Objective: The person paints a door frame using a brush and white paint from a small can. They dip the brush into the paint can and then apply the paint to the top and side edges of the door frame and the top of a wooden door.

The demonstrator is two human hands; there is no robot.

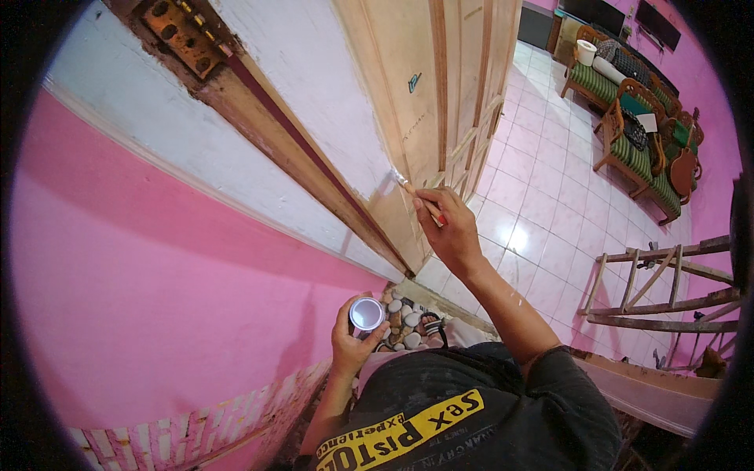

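Observation:
A small paintbrush with a wooden handle and a red end is gripped in my right hand. White paint coats its bristles, which touch the edge of the wooden door where fresh white paint meets bare wood. My left hand is wrapped round a small open can, held low in front of my body beside the pink wall. Pale paint or a pale inner surface shows inside the can; its level cannot be made out.
A rusty hinge joins the door to its white-painted frame. Rounded stones and a sandalled foot lie below. Over the tiled floor stand a wooden ladder at right and carved chairs with green striped cushions farther back.

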